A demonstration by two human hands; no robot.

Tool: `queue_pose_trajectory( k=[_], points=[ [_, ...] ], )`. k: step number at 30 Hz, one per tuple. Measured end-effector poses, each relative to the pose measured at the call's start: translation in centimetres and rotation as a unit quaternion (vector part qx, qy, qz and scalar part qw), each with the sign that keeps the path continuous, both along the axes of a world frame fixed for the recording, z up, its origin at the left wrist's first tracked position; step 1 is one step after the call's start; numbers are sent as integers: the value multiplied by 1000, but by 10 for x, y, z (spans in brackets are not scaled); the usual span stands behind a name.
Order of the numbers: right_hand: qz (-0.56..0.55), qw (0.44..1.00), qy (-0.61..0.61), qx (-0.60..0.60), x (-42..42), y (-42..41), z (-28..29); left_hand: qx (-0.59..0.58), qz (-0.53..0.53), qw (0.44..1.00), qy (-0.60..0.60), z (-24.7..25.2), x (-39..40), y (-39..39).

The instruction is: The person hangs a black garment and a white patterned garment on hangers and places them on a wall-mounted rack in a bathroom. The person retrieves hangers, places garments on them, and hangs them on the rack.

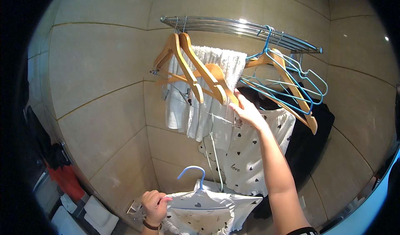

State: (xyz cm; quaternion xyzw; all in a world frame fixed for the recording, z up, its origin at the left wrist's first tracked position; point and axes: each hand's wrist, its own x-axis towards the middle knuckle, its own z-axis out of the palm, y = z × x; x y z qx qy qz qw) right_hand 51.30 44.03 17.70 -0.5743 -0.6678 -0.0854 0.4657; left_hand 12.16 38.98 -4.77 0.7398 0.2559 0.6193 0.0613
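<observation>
Low in front of me, my left hand (pixel 155 205) grips the shoulder of a white heart-print top (pixel 200 214). A blue hanger (pixel 203 175) is inside the top, its hook sticking up free through the neck. Higher up, my right hand (pixel 250 111) pinches the lower end of a wooden hanger (pixel 221 75) between thumb and fingers. This hanger is behind two other wooden hangers (pixel 187 60) with bare arms. White heart-print shorts (pixel 250 156) with printed writing hang just behind my right forearm.
A chrome wall rack (pixel 218 22) carries the hangers. White ruffled fabric (pixel 215 60) hangs behind the wooden hangers. Blue and pale green wire hangers (pixel 290 78) crowd the right end, before a black garment (pixel 312 135). Tiled walls (pixel 100 66) enclose the corner. Folded white towels (pixel 98 211) lie lower left.
</observation>
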Motion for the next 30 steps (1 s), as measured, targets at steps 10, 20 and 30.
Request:
queue_pose_trajectory(
  k=[10, 20, 30],
  points=[
    [0, 989, -149, 14, -19, 44, 12, -48, -14, 998, -25, -7, 22, 3],
    [-109, 961, -233, 105, -21, 99, 4, -23, -1, 999, 28, -1, 44, -1],
    [-149, 978, -63, 132, -58, 5, 35, -19, -2, 999, 25, -12, 36, 1]
  ],
)
